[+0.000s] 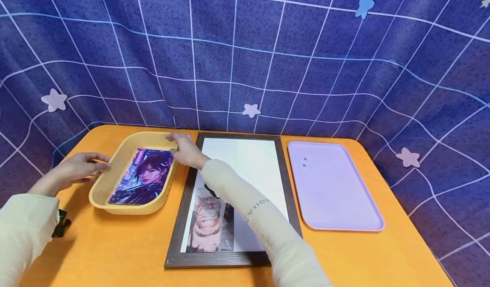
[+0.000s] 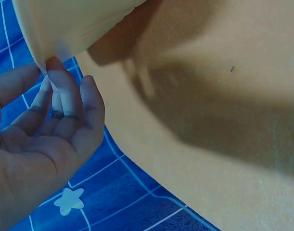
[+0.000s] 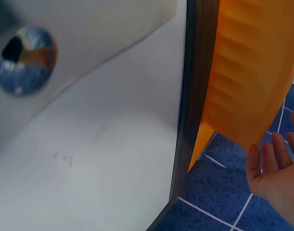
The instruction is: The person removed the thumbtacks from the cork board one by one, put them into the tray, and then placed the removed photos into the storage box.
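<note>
A yellow plastic tray (image 1: 100, 189) with raised walls sits at the left. In it lies a glossy picture (image 1: 143, 178) of a dark-haired figure in purple and blue. The tray's left rim is pinched between the thumb and fingers of my left hand (image 1: 78, 168), as the left wrist view shows closely. My right hand (image 1: 187, 150) holds the rim at the far right corner, thumb on the inner side. Below my right forearm is a dark wooden frame (image 1: 177, 219) with a white surface (image 1: 245, 155); a striped cat picture (image 1: 206, 227) lies in its near left corner.
To the right of the frame lies a flat lilac tray (image 1: 337, 189) with a few tiny dark pieces (image 1: 304, 162) on it. An orange cloth (image 1: 126, 248) covers the table. A blue grid-patterned curtain (image 1: 214, 66) hangs behind and at both sides.
</note>
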